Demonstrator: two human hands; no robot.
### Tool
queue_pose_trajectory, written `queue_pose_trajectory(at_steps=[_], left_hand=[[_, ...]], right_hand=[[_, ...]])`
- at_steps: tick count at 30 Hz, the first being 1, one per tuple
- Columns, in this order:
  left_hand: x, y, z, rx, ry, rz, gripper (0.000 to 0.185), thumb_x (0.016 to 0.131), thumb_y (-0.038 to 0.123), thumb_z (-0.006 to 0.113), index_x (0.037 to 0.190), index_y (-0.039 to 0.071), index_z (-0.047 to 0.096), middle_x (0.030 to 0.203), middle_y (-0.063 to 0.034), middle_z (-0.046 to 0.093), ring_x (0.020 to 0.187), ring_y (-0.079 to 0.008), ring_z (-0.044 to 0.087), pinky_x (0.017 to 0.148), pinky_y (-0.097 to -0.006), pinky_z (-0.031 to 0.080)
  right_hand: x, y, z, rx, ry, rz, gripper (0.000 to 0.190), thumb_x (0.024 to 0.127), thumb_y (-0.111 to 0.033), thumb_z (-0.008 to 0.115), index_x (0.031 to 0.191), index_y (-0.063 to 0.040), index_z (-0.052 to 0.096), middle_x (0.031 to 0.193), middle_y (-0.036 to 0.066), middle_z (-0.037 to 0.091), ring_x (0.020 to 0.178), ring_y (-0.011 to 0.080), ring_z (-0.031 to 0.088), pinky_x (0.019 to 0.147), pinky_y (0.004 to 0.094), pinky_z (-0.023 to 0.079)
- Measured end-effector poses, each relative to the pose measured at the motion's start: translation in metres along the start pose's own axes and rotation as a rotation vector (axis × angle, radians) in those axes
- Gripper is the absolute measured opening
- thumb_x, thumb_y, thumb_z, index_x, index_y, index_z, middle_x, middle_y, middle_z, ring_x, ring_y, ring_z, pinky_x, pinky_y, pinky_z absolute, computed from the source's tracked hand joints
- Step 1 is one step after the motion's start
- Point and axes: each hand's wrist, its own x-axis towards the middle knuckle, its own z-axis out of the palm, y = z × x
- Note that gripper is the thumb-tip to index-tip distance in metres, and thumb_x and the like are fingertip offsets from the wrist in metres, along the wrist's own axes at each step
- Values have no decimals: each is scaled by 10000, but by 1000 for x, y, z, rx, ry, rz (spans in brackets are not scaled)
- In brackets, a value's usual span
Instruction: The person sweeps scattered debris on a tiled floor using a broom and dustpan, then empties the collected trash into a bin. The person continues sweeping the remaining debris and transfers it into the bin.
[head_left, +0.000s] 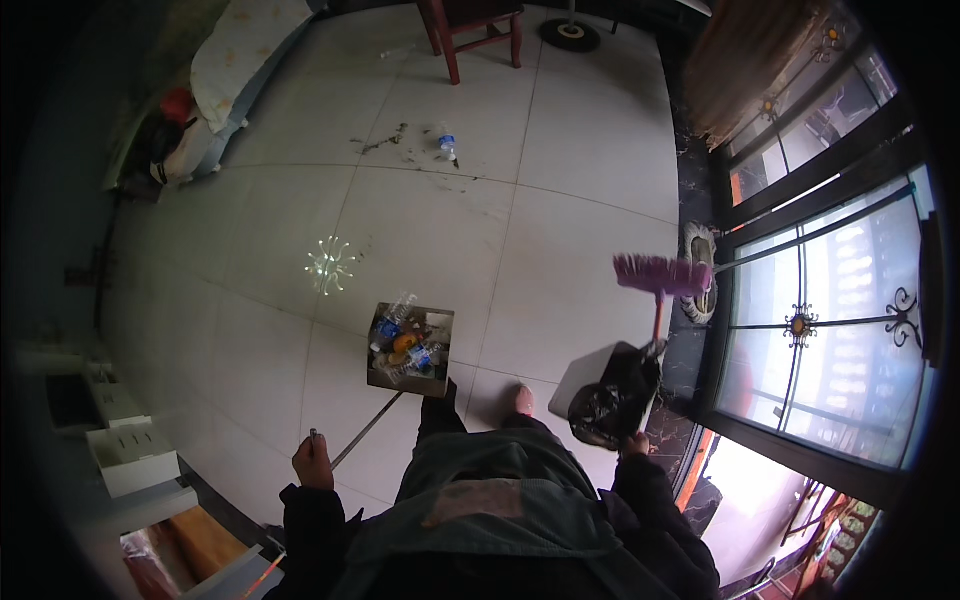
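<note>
My left hand (313, 461) is closed around the thin metal handle (367, 429) of a long-handled dustpan. The box-shaped pan (379, 384) is beyond my feet, holding clear plastic bottles (416, 360), an orange item (405, 343) and other litter. On the right, my right hand (636, 445) grips a black plastic bag (619, 394) that hangs bunched up. A broom with purple bristles (660, 277) points away from me; its orange handle (659, 319) passes behind the bag towards that hand. The bag hides whether the hand grips the handle too.
Farther out, a plastic bottle (447, 144) lies among dark dirt (394, 139) on the tiled floor (420, 232). A red wooden chair (484, 37) and a round black stand base (570, 34) are beyond. Glazed doors (825, 322) and a mop head (699, 277) line the right; open drawers (135, 457) are left.
</note>
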Motion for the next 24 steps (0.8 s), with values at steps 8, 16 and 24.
queue_pose_trajectory(at_steps=[8, 16, 24], left_hand=[[92, -6, -16, -43, -124, -68, 328, 845, 195, 498, 583, 23, 400, 520, 35, 334, 521, -53, 304, 447, -273, 255], [175, -48, -20, -145, -228, -105, 322, 834, 157, 514, 570, 51, 362, 522, 56, 298, 509, -42, 283, 439, -259, 219], [198, -27, -4, -172, -157, -234, 311, 830, 175, 534, 573, 87, 384, 482, 52, 338, 429, -38, 304, 398, -227, 230]], right_hand=[[24, -207, 60, -117, -18, -134, 501, 652, -408, 663, 874, 35, 591, 829, 234, 620, 835, 381, 594, 705, 442, 466], [42, -373, 176, -156, -153, -231, 488, 694, -456, 645, 821, 11, 581, 830, 226, 617, 843, 370, 594, 700, 439, 467], [105, -409, 274, -230, -178, -349, 466, 670, -373, 676, 882, 25, 559, 848, 229, 610, 858, 383, 586, 715, 430, 458]])
